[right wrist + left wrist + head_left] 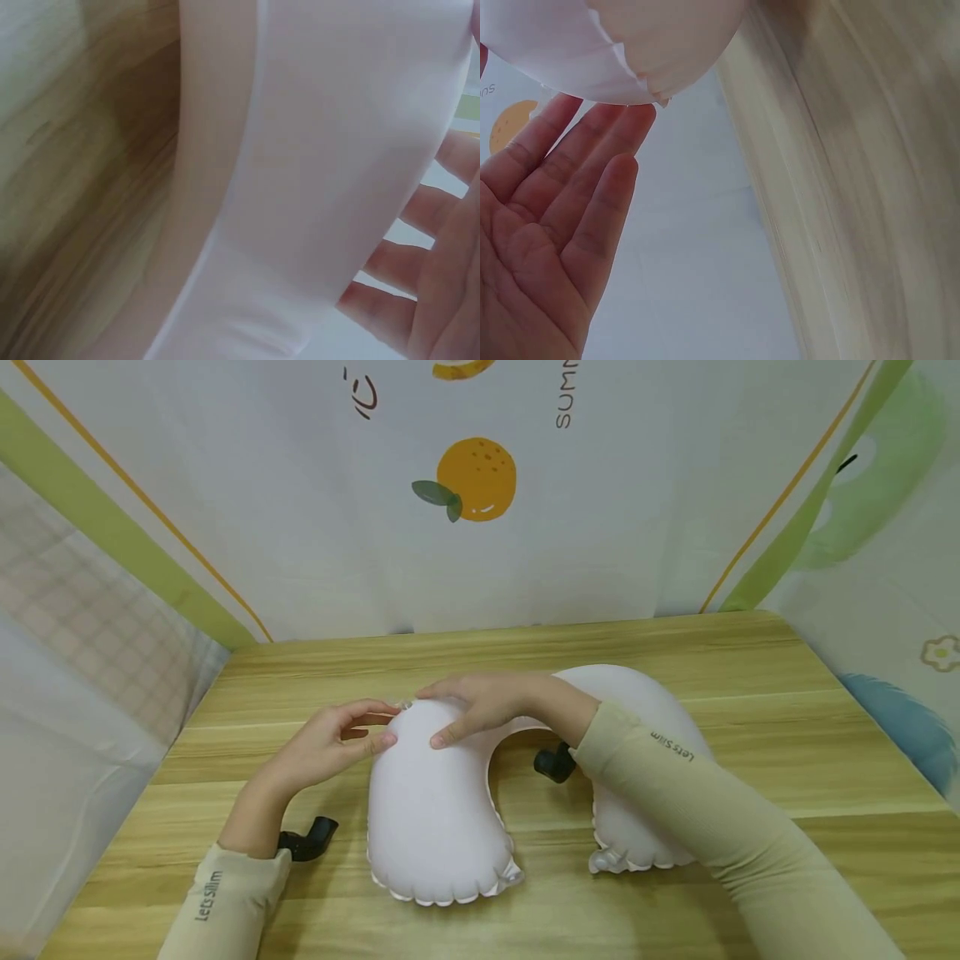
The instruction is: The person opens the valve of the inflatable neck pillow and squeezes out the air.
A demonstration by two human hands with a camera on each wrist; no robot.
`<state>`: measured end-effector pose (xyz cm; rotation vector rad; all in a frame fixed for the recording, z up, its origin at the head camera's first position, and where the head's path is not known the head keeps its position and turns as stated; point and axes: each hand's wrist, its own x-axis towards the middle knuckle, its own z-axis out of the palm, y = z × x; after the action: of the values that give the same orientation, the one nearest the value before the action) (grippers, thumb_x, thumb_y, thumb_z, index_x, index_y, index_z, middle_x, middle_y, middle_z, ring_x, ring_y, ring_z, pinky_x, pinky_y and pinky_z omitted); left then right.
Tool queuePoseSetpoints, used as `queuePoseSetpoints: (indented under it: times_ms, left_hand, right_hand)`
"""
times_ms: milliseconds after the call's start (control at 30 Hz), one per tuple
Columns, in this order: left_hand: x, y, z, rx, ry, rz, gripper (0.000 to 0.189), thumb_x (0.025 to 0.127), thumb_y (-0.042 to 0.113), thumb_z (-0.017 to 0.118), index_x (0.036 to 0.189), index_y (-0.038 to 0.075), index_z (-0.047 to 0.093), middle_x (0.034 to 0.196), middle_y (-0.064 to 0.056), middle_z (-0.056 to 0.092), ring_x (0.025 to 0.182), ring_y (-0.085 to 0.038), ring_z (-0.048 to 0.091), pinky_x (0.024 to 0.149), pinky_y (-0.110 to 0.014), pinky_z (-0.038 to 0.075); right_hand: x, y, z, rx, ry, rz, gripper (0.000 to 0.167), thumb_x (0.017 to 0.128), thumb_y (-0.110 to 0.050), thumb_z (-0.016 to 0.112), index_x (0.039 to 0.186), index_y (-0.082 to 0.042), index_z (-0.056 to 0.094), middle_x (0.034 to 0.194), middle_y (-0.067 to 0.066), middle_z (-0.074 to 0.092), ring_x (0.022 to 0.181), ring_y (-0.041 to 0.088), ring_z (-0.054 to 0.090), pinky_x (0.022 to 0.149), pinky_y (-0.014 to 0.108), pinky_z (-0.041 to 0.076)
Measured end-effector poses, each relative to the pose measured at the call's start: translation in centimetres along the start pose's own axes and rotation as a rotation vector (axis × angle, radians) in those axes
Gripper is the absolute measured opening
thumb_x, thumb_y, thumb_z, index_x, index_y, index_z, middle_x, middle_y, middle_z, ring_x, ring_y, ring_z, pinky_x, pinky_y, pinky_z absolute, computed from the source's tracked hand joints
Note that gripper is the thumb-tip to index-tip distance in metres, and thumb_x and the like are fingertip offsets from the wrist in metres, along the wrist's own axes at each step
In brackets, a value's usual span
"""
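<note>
A puffed-up white U-shaped inflatable neck pillow [442,810] lies on the wooden table, its two ends toward me. My left hand [326,747] is at the far left curve, thumb against the side and index fingertip right at a small clear valve [407,704]. In the left wrist view its fingers [604,187] reach out fairly straight, tips touching the pillow's edge. My right hand [487,706] reaches across the pillow and holds the same curve, thumb on top. Its other fingers [397,270] lie along the far edge in the right wrist view.
A black strap-like piece [307,842] shows by the left wrist, and another black piece [555,764] under the right forearm. The table [225,760] ends at a white curtain [337,568] printed with an orange. Curtains also hang at both sides.
</note>
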<state>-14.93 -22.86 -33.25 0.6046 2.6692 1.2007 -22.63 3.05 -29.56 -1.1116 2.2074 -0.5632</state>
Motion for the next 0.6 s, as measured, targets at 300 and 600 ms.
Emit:
queuePoseSetpoints:
  times_ms: [300, 600]
  left_hand:
    - [0.00, -0.15, 0.27, 0.001, -0.003, -0.030, 0.041, 0.096, 0.030, 0.066, 0.132, 0.011, 0.061, 0.139, -0.010, 0.061, 0.131, -0.038, 0.055, 0.105, -0.056, 0.047]
    - [0.14, -0.16, 0.48, -0.001, -0.005, -0.011, 0.039, 0.097, 0.027, 0.065, 0.132, 0.009, 0.061, 0.138, -0.012, 0.061, 0.130, -0.039, 0.055, 0.105, -0.056, 0.047]
  right_hand:
    - [0.08, 0.45, 0.49, -0.003, 0.014, -0.013, 0.081, 0.092, -0.050, 0.065, 0.158, -0.019, 0.029, 0.163, 0.003, 0.030, 0.151, 0.023, 0.026, 0.123, 0.047, 0.026]
    - [0.17, 0.84, 0.87, 0.018, 0.028, -0.031, 0.080, 0.093, -0.047, 0.065, 0.158, -0.018, 0.029, 0.162, 0.003, 0.031, 0.151, 0.023, 0.028, 0.122, 0.047, 0.027]
